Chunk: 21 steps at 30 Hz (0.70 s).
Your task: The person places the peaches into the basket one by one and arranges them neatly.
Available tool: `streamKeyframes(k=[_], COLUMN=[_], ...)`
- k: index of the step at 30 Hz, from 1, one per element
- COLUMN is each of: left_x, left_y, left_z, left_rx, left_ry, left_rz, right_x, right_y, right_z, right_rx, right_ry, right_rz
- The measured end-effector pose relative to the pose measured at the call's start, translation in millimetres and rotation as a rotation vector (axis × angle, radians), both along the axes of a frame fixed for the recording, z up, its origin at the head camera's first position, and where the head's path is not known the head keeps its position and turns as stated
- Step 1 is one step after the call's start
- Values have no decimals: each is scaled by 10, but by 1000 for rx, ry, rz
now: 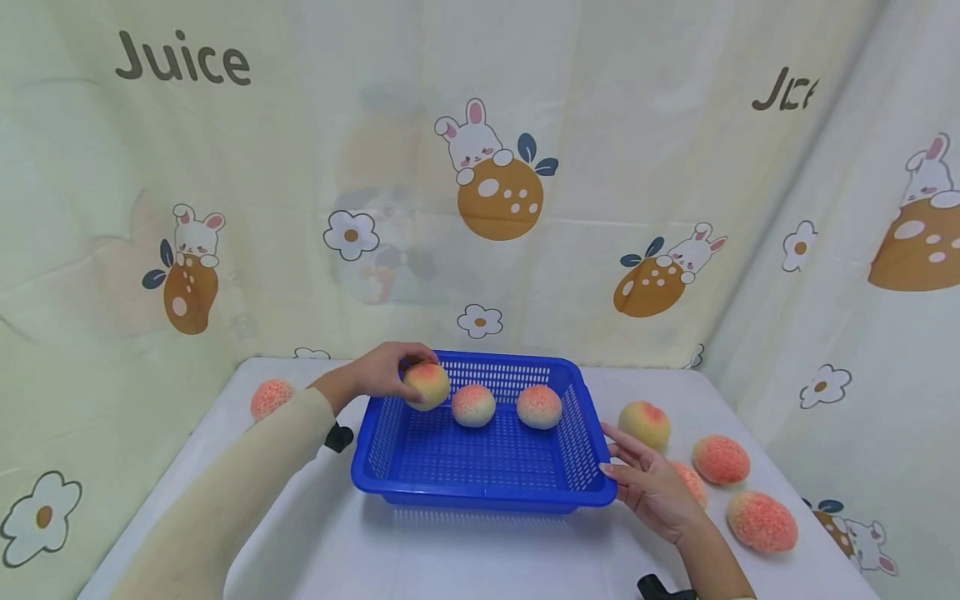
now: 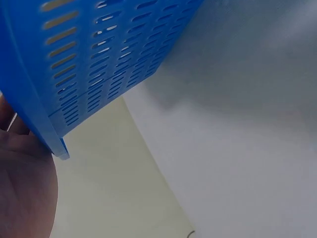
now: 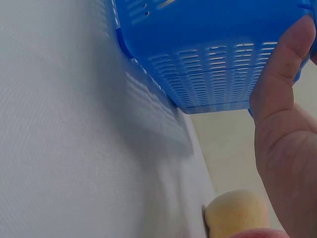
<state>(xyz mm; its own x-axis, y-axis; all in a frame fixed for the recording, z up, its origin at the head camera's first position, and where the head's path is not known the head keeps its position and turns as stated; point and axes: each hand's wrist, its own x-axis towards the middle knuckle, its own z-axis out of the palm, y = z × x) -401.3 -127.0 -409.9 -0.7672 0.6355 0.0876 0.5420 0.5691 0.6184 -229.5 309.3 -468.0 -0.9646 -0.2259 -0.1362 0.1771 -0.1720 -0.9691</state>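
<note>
My left hand holds a yellow peach with a pink top at the back left corner of a blue plastic basket. In the left wrist view the hand is beside the basket's rim; the peach is hidden there. Inside the basket, a pink-and-cream peach is near the held one, and another similar peach lies farther right. My right hand grips the basket's right rim. The right wrist view shows its thumb against the slotted side.
Right of the basket on the white table lie a yellow peach and several pink ones, one partly behind my right hand. Another pink peach is at the left, partly behind my sleeve. A printed curtain hangs behind.
</note>
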Motion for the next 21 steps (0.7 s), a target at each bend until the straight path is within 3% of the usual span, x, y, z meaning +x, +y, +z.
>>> streamKeyframes(k=[11,21], left_x=[-57,-116], left_y=[64,104], left_z=[-26,0], left_rx=[-155,-268], left_ry=[0,31], left_rz=[20,-15], right_x=[-18,-27], right_y=[33,46], right_z=[-37,-34], right_rx=[-21,-2], right_ry=[5,-24], right_rz=[18,-5])
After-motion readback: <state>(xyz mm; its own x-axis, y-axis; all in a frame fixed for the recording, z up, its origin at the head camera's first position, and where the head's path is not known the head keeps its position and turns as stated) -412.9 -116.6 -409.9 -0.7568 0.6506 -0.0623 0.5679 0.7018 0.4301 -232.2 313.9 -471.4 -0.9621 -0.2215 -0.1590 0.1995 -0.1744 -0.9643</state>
